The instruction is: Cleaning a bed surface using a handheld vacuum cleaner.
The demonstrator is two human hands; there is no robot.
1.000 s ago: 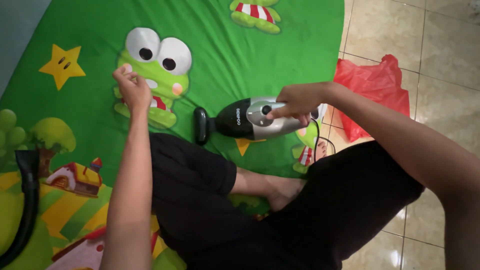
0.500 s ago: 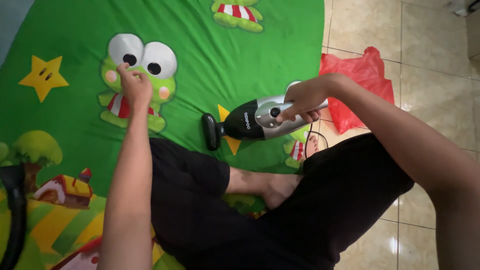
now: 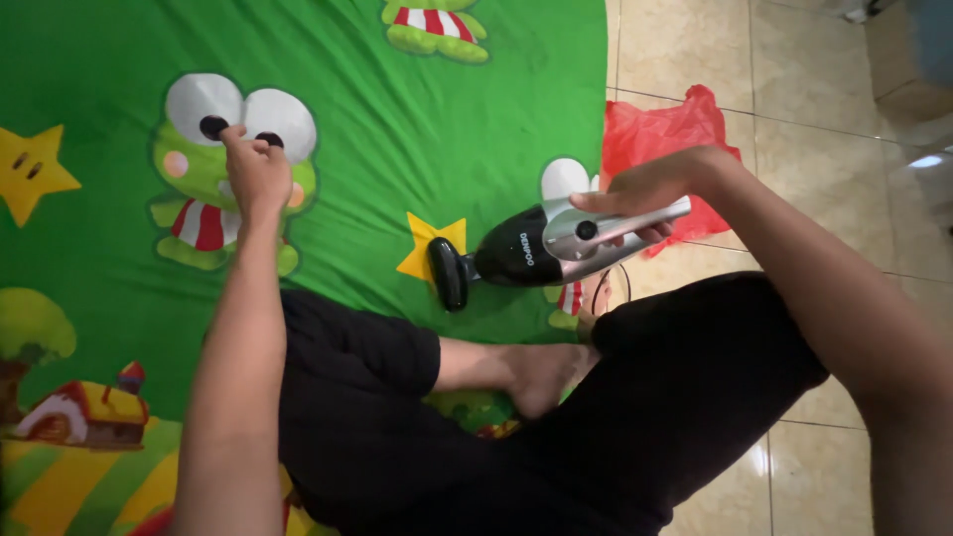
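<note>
Vacuuming pass: our right hand (image 3: 645,194) grips the handheld vacuum (image 3: 541,248); left hand (image 3: 256,171), fingers curled empty, pins the green mat (image 3: 417,129). Next needs nozzle flat.

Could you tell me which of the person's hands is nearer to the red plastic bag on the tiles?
Right. The right hand grips the vacuum beside the red bag; the left hand is far across the mat.

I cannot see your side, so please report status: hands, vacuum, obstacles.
Right hand grips handheld vacuum, nozzle on green mat. Left hand closed, resting on mat. Red plastic bag beside vacuum.
</note>
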